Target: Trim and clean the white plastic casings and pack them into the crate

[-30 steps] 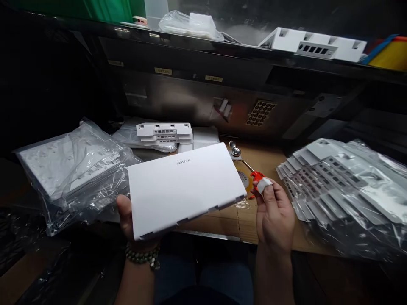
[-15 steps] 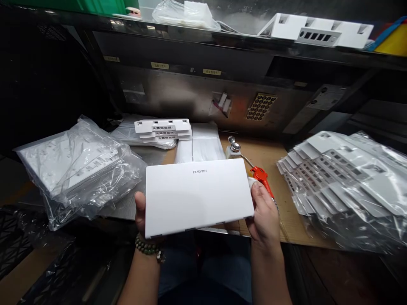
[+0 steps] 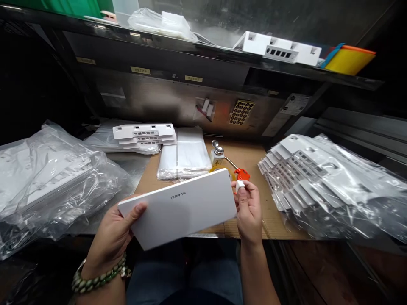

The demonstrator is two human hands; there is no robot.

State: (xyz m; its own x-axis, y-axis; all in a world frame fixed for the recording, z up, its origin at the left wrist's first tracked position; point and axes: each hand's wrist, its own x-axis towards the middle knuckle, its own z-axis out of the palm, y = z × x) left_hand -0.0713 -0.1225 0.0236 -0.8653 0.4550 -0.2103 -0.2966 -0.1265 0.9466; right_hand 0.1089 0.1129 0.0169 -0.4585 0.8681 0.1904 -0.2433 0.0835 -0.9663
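My left hand point(image 3: 112, 235) grips the left end of a flat white plastic cover point(image 3: 181, 207) printed with a brand name, held tilted above the bench's front edge. My right hand point(image 3: 248, 209) holds the cover's right end, thumb and fingers pinched at its corner, with a white wrap on one fingertip. Just behind that hand lies a small tool with an orange-red handle point(image 3: 241, 173) and a metal-topped bottle point(image 3: 217, 153).
A brown cardboard mat point(image 3: 254, 156) covers the bench. Clear bags point(image 3: 182, 154) lie stacked behind the cover. Bagged white parts sit at the left point(image 3: 51, 182) and fanned out at the right point(image 3: 324, 182). Bare white parts point(image 3: 144, 133) are stacked at the back; a shelf point(image 3: 273, 46) holds more.
The cover has been turned and tilted, its left end now lower. My left hand shifted from under it to its left edge; my right hand stays at the right corner.
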